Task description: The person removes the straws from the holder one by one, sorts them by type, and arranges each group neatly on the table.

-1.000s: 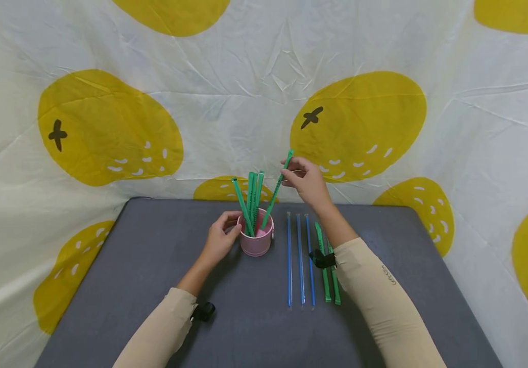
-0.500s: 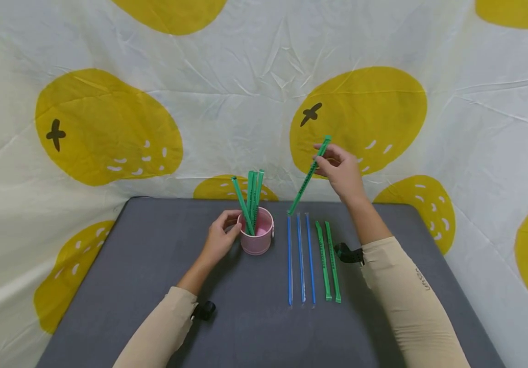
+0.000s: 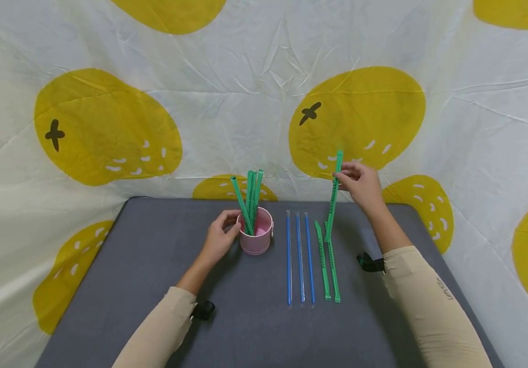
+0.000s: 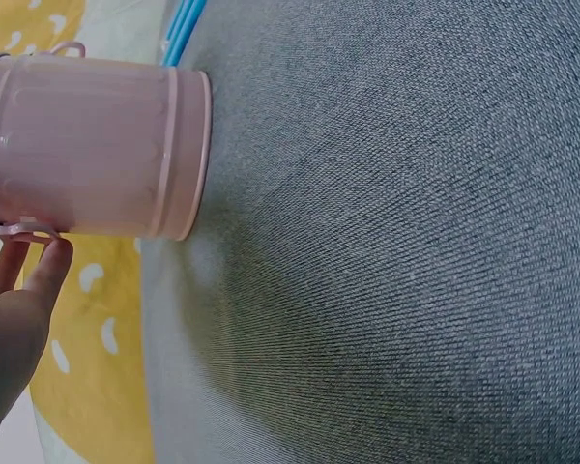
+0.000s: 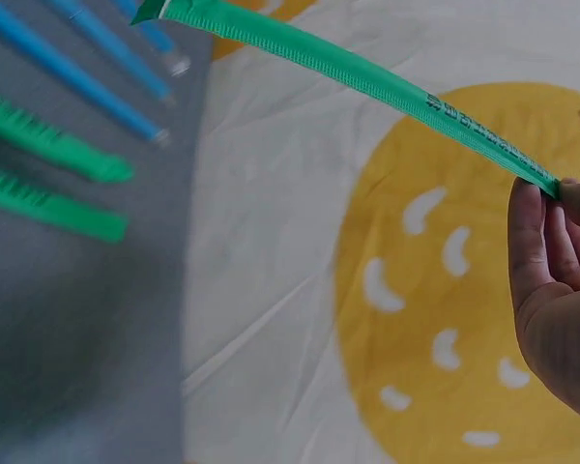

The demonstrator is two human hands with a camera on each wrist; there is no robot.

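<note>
A small pink cup stands on the grey table with several green wrapped straws upright in it. My left hand is curled round the cup's left side, and its fingertips touch the cup by a handle. My right hand pinches one green straw near its top. The straw is nearly upright, with its lower end over two green straws lying on the table. The right wrist view shows this straw running from the fingers.
Three blue straws lie side by side between the cup and the flat green straws. They also show as blue straws in the right wrist view. A white cloth with yellow fruit prints rises behind the table's far edge.
My right hand has drawn the green straw out of the cup, carried it right and lowered it, more upright, over the flat green straws. The left hand stays on the cup.
</note>
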